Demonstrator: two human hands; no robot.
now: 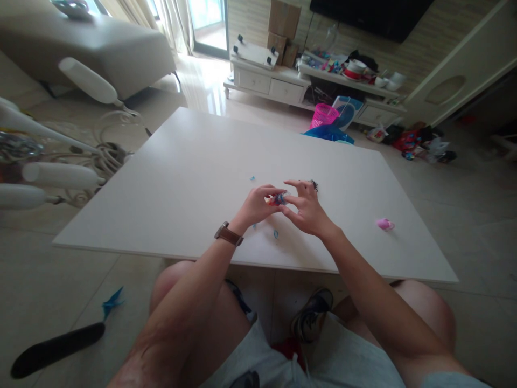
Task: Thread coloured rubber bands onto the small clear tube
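Observation:
My left hand (260,205) holds a small red, blue and clear object (278,199) between thumb and fingers, just above the white table (194,178). Its exact kind is too small to make out. From the other side, my right hand (305,209) pinches its right end with thumb and a finger, the other fingers spread. Behind the right hand's fingers lies a small black tangled thing (314,186), partly hidden. Little blue scraps, one a loop (276,234) and another a bit (252,178), lie on the table around my hands.
A small pink item (385,224) lies on the table's right side. Left of the table stand white lamp-like arms (64,175) with cables. Beyond the far edge are a pink basket (324,115) and a cabinet (270,83). A long black object (58,349) shows at lower left.

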